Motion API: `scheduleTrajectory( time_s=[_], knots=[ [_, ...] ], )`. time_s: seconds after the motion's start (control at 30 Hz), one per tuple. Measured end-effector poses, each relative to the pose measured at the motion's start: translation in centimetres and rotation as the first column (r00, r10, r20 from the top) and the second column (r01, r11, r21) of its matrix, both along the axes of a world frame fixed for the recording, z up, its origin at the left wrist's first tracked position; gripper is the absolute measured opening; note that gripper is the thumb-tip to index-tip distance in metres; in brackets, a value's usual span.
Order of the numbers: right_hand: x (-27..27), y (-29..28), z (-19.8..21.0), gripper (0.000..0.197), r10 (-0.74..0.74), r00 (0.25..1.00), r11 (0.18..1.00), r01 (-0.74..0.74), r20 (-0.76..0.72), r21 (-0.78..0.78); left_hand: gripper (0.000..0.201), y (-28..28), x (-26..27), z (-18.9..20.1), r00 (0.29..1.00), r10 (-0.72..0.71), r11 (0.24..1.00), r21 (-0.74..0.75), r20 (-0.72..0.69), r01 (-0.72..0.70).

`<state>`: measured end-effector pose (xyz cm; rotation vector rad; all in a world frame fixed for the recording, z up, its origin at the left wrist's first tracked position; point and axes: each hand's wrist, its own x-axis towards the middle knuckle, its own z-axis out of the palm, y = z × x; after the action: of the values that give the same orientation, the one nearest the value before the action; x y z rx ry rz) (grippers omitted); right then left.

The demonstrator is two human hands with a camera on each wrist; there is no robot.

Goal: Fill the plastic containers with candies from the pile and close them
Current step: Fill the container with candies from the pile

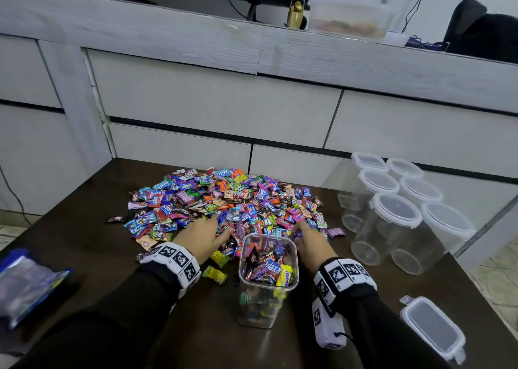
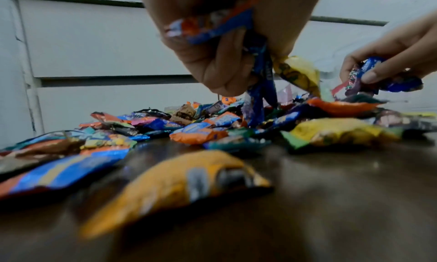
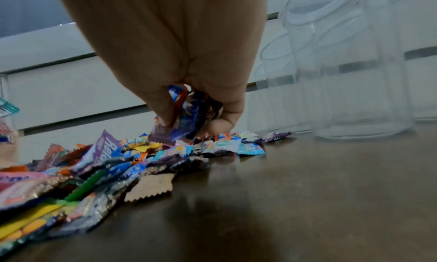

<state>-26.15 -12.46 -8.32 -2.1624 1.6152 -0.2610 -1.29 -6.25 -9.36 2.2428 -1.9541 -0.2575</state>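
A wide pile of wrapped candies (image 1: pixel 224 200) covers the middle of the dark table (image 1: pixel 84 200). In front of it stands an open clear container (image 1: pixel 267 273), filled with candies nearly to its rim. My left hand (image 1: pixel 204 235) reaches into the pile's near edge, left of the container, and grips a bunch of candies (image 2: pixel 260 75). My right hand (image 1: pixel 307 238) sits at the pile's near right edge beside the container and grips several candies (image 3: pixel 187 113). The container's lid (image 1: pixel 431 326) lies flat at the front right.
Several empty lidded clear containers (image 1: pixel 398 214) stand grouped at the right of the table. A blue and clear bag (image 1: pixel 28 284) lies at the front left. Two loose yellow candies (image 1: pixel 217 265) lie left of the open container. Grey drawers (image 1: pixel 218 102) rise behind the table.
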Motion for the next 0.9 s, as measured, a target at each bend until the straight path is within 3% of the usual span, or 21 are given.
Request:
scheduleTrajectory(
  time_s=[0.23, 0.47, 0.7, 0.83, 0.9],
  knots=[
    [-1.2, 1.7, 3.4, 0.006, 0.021, 0.961, 0.997, 0.001, 0.275, -0.077, 0.046, 0.7, -0.2, 4.4, 0.99, -0.05, 0.974, -0.226, -0.129, 0.019],
    [-0.7, 4.2, 7.5, 0.005, 0.024, 0.867, 0.998, 0.005, 0.497, -0.057, 0.036, 2.1, -2.7, 9.6, 0.971, -0.14, 0.917, -0.396, -0.193, 0.054],
    [1.2, 6.4, 8.5, 0.005, 0.145, 0.845, 0.989, -0.112, 0.514, -0.094, 0.037, 3.1, -6.3, 10.5, 0.92, -0.303, 0.823, -0.555, -0.249, 0.12],
    [1.1, 6.8, 8.3, 0.007, 0.126, 0.849, 0.991, -0.088, 0.514, -0.098, 0.022, 3.5, -6.9, 9.5, 0.909, -0.346, 0.841, -0.506, -0.231, 0.192],
    [0.8, 6.6, 8.2, 0.005, 0.1, 0.852, 0.994, -0.065, 0.514, -0.085, 0.037, 3.6, -7.0, 9.0, 0.904, -0.377, 0.845, -0.475, -0.2, 0.247]
  ],
)
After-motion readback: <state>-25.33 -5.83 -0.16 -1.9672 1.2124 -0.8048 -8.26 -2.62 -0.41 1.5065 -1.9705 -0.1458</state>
